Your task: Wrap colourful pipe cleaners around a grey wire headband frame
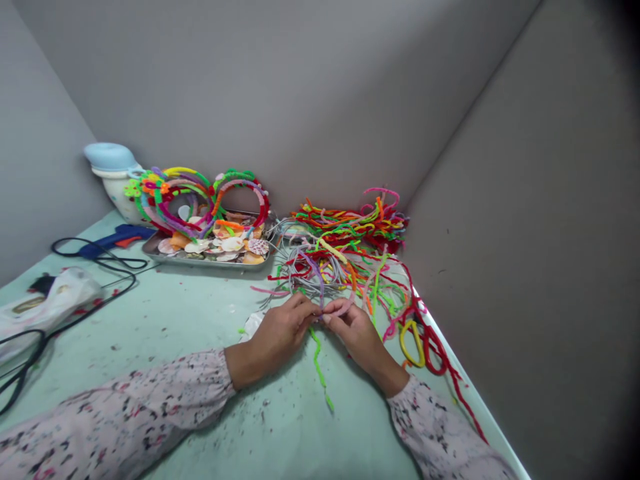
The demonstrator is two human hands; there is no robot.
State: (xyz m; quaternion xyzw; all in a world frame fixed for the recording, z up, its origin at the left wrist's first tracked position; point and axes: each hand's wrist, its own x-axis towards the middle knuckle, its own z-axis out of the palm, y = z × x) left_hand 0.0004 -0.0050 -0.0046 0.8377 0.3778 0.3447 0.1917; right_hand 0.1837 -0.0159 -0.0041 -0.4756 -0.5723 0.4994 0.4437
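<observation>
My left hand [283, 330] and my right hand [354, 332] meet fingertip to fingertip over the table, both closed in a pinch. Between them is a fuzzy purple pipe cleaner [321, 283] that stands up from the fingertips. A curved pink and orange pipe cleaner [353, 283] rises by my right fingers and seems joined to the purple one; the join is hidden. Below the fingertips a crinkled green pipe cleaner [319, 363] trails toward me; whether it is attached or lies on the table I cannot tell.
Loose pipe cleaners [350, 227] and grey headbands [300, 267] pile up beyond my hands. Yellow-and-red-handled scissors [413, 345] lie right. A metal tray [215, 263] holds shells and decorated headbands [173, 200]. Further left are a blue glue gun [113, 240], black cord [123, 270], plastic bag [65, 300] and lidded container [117, 177].
</observation>
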